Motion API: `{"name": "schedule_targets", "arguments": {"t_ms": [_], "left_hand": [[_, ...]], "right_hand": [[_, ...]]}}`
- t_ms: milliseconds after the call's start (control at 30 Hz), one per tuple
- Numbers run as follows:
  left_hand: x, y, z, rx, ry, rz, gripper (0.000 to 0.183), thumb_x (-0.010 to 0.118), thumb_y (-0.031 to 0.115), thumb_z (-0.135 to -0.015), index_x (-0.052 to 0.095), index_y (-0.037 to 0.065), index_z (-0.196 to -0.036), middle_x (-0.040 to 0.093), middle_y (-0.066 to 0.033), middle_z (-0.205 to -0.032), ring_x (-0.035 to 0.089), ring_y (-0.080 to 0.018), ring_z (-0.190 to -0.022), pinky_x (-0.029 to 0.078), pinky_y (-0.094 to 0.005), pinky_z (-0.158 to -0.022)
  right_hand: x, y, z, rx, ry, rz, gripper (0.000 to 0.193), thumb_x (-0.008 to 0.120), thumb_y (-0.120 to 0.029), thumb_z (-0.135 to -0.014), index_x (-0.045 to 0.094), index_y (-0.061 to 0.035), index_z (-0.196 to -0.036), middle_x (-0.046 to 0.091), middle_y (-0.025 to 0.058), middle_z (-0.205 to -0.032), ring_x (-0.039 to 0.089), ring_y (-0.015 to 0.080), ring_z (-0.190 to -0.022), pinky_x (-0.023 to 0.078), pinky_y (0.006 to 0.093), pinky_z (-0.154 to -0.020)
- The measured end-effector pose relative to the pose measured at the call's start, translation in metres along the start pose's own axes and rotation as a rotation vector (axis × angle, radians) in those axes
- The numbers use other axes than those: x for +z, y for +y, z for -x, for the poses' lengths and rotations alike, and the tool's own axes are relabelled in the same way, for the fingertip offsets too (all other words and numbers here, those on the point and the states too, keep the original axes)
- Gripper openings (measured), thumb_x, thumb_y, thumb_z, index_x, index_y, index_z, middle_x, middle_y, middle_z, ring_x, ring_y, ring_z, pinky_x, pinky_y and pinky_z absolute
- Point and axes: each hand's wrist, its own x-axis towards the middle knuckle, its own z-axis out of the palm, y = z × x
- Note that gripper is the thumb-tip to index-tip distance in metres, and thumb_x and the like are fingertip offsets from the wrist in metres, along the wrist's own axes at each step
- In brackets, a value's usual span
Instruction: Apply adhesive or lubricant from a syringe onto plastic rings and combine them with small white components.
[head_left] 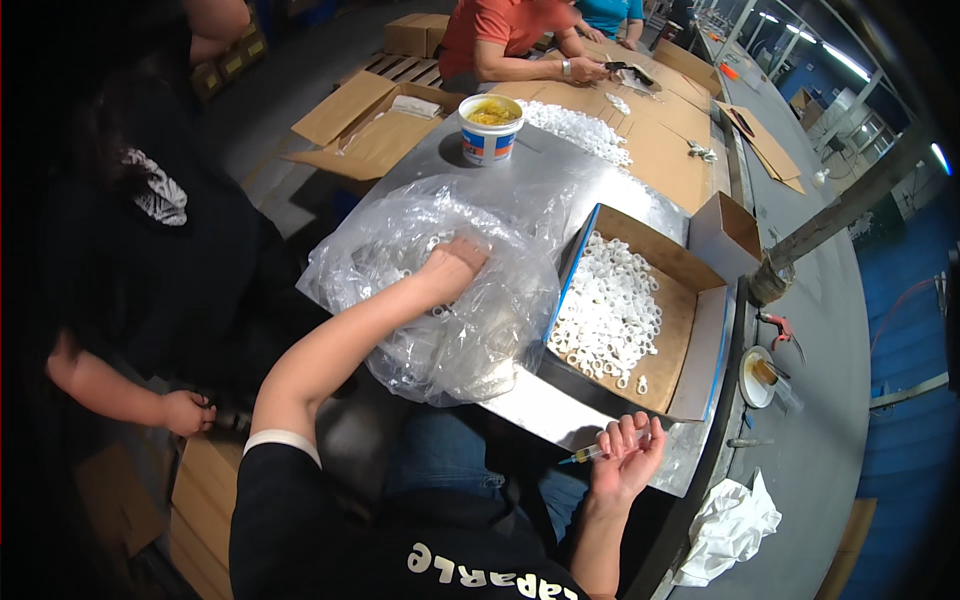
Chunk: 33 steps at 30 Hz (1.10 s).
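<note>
My left hand point(458, 268) reaches into a large clear plastic bag point(465, 350) on the metal table. Small white ring-shaped parts point(437, 243) show inside the bag, and my fingertips are partly hidden there. In my right hand point(628, 462), palm turned up with fingers curled, lies a slim syringe point(584, 454) with yellowish contents and a blue tip pointing left. It is held just off the table's front edge. Beyond that hand, an open cardboard box point(705, 345) with blue edges holds a heap of similar white ring parts point(605, 310).
A white tub point(490, 140) of yellow paste stands behind the bag. More white parts point(575, 128) lie on cardboard farther back, near a person in orange point(500, 45). Someone in black sits at left. On the right-hand surface are a dish point(754, 385), a red-handled tool point(777, 323) and crumpled white cloth point(728, 528).
</note>
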Motion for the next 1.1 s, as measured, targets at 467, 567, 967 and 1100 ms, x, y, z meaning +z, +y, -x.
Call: {"name": "schedule_targets", "arguments": {"t_ms": [467, 567, 967, 1100], "left_hand": [[-0.002, 0.014, 0.022, -0.112, 0.057, 0.253, 0.056, 0.053, 0.047, -0.082, 0.051, 0.006, -0.120, 0.047, -0.0183, -0.123, 0.041, -0.0333, -0.117, 0.035, -0.0470, -0.095], [0.016, 0.007, 0.012, -0.150, 0.117, 0.295, 0.056, 0.054, 0.049, -0.080, 0.054, 0.006, -0.117, 0.050, -0.0179, -0.119, 0.045, -0.0346, -0.110, 0.036, -0.0465, -0.093], [0.041, 0.014, -0.006, -0.156, 0.098, 0.151, 0.048, 0.051, 0.045, -0.082, 0.057, 0.008, -0.110, 0.057, -0.0150, -0.106, 0.047, -0.0311, -0.106, 0.044, -0.0404, -0.080], [0.066, 0.008, -0.003, -0.059, 0.396, -0.064, 0.036, 0.049, 0.037, -0.084, 0.062, 0.008, -0.100, 0.062, -0.0115, -0.097, 0.056, -0.0303, -0.097, 0.048, -0.0359, -0.075]], "right_hand": [[0.006, 0.003, 0.001, 0.057, 0.013, -0.001, 0.024, 0.046, -0.028, -0.088, 0.048, -0.0093, -0.073, 0.032, -0.0009, -0.051, 0.029, 0.0116, -0.041, 0.028, 0.0273, -0.044], [0.006, 0.007, 0.003, 0.072, 0.021, 0.002, 0.024, 0.046, -0.028, -0.088, 0.048, -0.0094, -0.073, 0.032, -0.0009, -0.051, 0.028, 0.0116, -0.041, 0.027, 0.0274, -0.044], [0.004, 0.006, 0.004, 0.104, 0.023, 0.008, 0.024, 0.047, -0.028, -0.088, 0.048, -0.0097, -0.073, 0.032, -0.0019, -0.051, 0.028, 0.0108, -0.041, 0.028, 0.0262, -0.044], [0.004, 0.006, 0.005, 0.106, 0.033, 0.002, 0.024, 0.047, -0.028, -0.088, 0.048, -0.0095, -0.073, 0.032, -0.0017, -0.051, 0.030, 0.0110, -0.042, 0.028, 0.0263, -0.044]]}}
